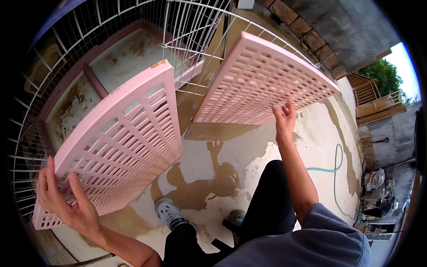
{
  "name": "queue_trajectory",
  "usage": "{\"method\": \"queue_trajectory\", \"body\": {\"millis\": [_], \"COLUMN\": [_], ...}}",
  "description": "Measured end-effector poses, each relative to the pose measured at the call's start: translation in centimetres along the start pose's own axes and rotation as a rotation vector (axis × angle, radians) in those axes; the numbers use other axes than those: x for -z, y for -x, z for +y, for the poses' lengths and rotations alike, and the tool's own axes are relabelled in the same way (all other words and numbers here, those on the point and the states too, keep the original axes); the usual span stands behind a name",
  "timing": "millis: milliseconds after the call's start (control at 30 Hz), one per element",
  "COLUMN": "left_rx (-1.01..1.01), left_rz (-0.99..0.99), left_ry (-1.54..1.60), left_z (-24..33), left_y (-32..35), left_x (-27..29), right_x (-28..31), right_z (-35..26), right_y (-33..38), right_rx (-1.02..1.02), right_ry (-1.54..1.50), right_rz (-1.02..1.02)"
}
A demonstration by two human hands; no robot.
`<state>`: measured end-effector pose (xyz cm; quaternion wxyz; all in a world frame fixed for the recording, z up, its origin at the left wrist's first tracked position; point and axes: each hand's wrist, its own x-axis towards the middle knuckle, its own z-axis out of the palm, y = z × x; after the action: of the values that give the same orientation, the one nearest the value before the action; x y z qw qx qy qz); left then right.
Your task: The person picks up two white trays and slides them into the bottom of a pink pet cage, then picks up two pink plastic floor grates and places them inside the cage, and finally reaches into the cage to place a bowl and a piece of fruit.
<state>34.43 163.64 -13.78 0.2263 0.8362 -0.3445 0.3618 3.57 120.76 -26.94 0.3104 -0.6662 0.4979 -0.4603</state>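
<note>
My left hand grips the lower left edge of a pink plastic slatted floor panel, thumb on its near face. This panel stands tilted beside the wire cage, and its upper corner has a brown worn patch. A second pink slatted panel is tilted against the cage on the right, its lower edge over the wet floor. In front of that panel's lower right part is my right hand, fingers loosely bent and apart, not visibly gripping it. Whether its fingertips touch the slats I cannot tell.
A white wire cage curves along the far left, with brown-stained trays in pink frames inside. Wet patches mark the concrete floor. A teal hose lies at right, near clutter along the wall.
</note>
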Motion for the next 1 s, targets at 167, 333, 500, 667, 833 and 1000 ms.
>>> {"method": "queue_trajectory", "body": {"millis": [167, 333, 500, 667, 833, 1000], "left_rx": [-0.011, -0.061, -0.076, -0.054, -0.045, -0.033], "left_rz": [0.01, 0.024, -0.003, -0.014, 0.021, 0.037], "left_ry": [0.027, -0.002, -0.021, 0.047, 0.012, 0.005], "left_z": [-0.4, -0.7, -1.2, -0.4, -0.4, -0.4], "left_y": [0.5, -0.2, -0.5, 0.0, -0.6, -0.4], "left_x": [-0.2, 0.2, 1.3, 0.5, 0.8, 0.7], "right_x": [-1.6, -0.9, 3.1, 7.0, 8.2, 11.8], "right_z": [2.1, -3.4, -15.2, -15.0, -14.3, -17.1], "right_y": [-1.6, 0.2, -4.1, -9.7, -8.8, -12.0], "right_rx": [-0.039, 0.658, 1.04, 0.693, 0.723, 0.62], "right_ry": [0.072, 0.437, 0.652, 0.852, 0.775, 0.627], "right_rz": [0.027, 0.13, 0.111, -0.228, -0.225, -0.331]}}
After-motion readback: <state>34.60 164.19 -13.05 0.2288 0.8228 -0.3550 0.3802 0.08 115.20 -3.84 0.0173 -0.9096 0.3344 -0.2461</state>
